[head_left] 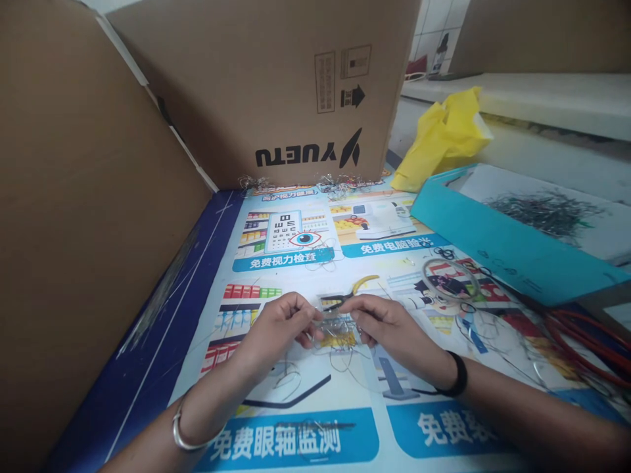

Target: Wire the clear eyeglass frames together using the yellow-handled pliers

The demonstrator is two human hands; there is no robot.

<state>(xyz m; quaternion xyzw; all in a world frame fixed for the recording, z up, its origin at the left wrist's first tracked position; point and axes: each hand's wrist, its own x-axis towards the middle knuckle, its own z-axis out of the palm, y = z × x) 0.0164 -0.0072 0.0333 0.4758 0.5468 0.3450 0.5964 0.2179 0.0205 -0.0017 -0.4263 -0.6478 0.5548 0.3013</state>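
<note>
My left hand [290, 318] is closed in a pinch, thumb against the fingers, at what looks like a thin wire [331, 320]. Opposite it, my right hand [382, 325] pinches toward the same fine strands; the exact grip points are too small to make out. Loose bits of wire [340, 351] lie on the printed sheet between and below the hands. Just beyond my fingertips rests a pair of pliers [363, 284] with a yellow handle, its dark jaws partly behind the right hand.
Cardboard panels [276, 85] wall off the left and back. At right lies a turquoise box [473, 230] holding a heap of dark wire pieces [547, 210]. Near it are a clear ring [451, 279], red-handled scissors [586, 341] and a yellow bag [438, 141]. Wire scraps [340, 186] line the back panel.
</note>
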